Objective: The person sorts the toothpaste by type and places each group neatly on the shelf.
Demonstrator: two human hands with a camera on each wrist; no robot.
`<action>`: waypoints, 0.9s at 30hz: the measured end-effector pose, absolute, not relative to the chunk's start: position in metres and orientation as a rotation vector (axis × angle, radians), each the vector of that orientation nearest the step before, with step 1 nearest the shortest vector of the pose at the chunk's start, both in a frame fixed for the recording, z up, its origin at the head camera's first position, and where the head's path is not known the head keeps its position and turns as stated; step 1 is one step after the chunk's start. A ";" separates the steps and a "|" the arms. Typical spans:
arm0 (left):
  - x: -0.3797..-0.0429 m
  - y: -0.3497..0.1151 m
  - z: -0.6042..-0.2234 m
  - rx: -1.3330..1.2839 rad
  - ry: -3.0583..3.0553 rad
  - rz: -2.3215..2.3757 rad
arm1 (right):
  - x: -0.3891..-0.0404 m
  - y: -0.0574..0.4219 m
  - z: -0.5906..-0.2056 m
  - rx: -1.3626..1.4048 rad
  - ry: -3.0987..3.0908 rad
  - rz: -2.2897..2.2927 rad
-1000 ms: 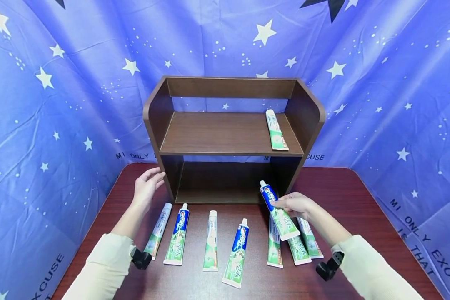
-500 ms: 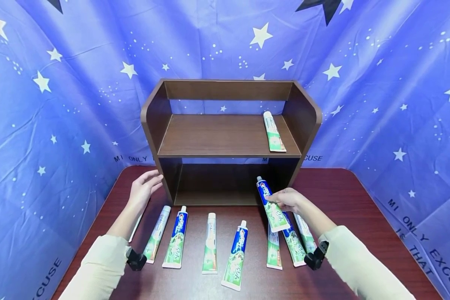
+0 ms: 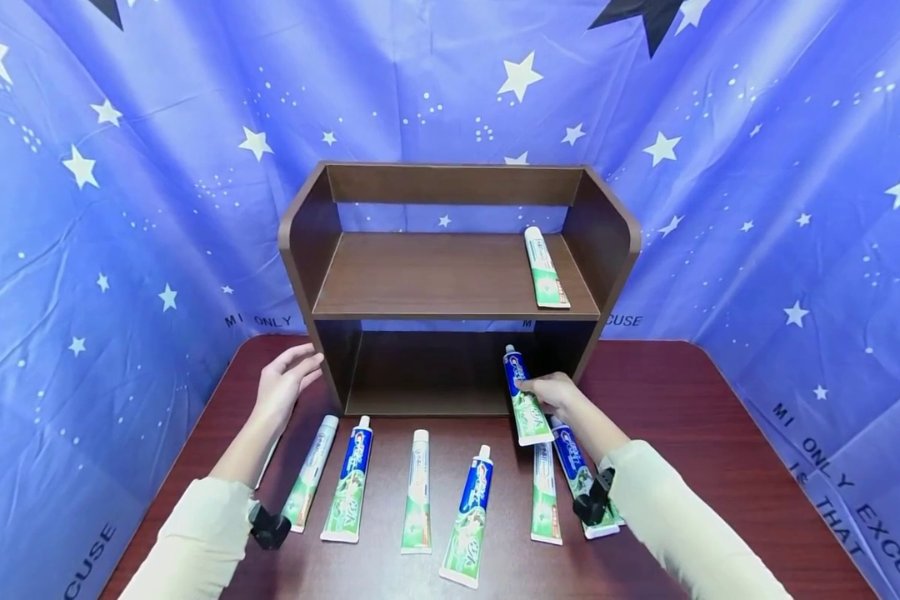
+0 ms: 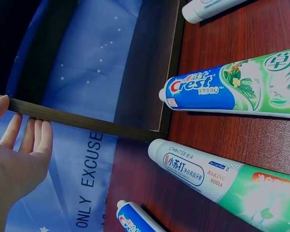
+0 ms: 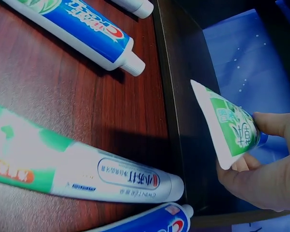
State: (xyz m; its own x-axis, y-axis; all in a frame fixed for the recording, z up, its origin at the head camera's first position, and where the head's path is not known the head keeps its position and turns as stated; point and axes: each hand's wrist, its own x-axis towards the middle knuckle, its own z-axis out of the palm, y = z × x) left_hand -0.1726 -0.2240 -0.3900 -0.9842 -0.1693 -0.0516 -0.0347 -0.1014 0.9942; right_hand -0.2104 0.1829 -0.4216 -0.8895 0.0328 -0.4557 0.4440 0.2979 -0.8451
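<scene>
My right hand point(image 3: 557, 393) pinches a blue and green Crest toothpaste tube point(image 3: 528, 408) with its white cap end up toward the lower shelf opening. The right wrist view shows this tube point(image 5: 232, 128) from its flat crimped end, thumb on one side and fingers beneath. My left hand point(image 3: 281, 385) rests its fingertips against the left side panel of a brown two-tier shelf point(image 3: 450, 317). The left wrist view shows those fingers point(image 4: 42, 137) fairly straight along the panel edge point(image 4: 87, 122). A white and green toothpaste tube point(image 3: 546, 268) lies at the right of the upper tier.
On the dark red table point(image 3: 648, 392), several tubes lie before the shelf, including a Crest tube point(image 3: 470, 517), a white-green tube point(image 3: 417, 492) and another Crest tube point(image 3: 348, 479). Other tubes point(image 3: 545, 496) lie below my right hand. A blue starry curtain point(image 3: 420, 100) surrounds the table.
My right hand has carried the Crest tube leftward and closer to the lower shelf opening. My left hand stays at the side panel. The head view has shifted slightly.
</scene>
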 end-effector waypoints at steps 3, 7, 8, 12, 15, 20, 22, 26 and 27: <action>-0.173 -0.223 -0.389 0.244 -2.042 -2.246 | -0.217 0.178 -0.423 0.458 2.226 -1.634; -0.173 -0.222 -0.387 0.261 -2.035 -2.254 | -0.224 0.173 -0.423 0.475 2.210 -1.650; -0.173 -0.222 -0.388 0.264 -2.038 -2.251 | -0.226 0.172 -0.423 0.483 2.208 -1.654; -0.172 -0.221 -0.389 0.265 -2.035 -2.242 | -0.233 0.168 -0.426 0.509 2.202 -1.685; -0.172 -0.222 -0.391 0.280 -2.032 -2.242 | -0.239 0.165 -0.429 0.521 2.220 -1.702; -0.171 -0.223 -0.390 0.313 -2.022 -2.242 | -0.245 0.161 -0.434 0.550 2.335 -1.652; -0.172 -0.223 -0.389 0.316 -2.022 -2.239 | -0.247 0.160 -0.435 0.565 2.441 -1.558; -0.173 -0.221 -0.389 0.312 -2.049 -2.235 | -0.251 0.160 -0.435 0.550 2.664 -1.279; -0.173 -0.221 -0.388 0.307 -2.059 -2.234 | -0.252 0.160 -0.435 0.539 2.697 -1.233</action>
State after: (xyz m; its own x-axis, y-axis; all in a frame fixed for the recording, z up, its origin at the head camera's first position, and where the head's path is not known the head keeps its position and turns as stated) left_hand -0.1727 -0.2207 -0.3881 -0.9760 -0.1994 -0.0876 -0.0710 -0.0889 0.9935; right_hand -0.2515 0.1603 -0.4352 -0.9282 0.2668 -0.2593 0.3707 0.6028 -0.7066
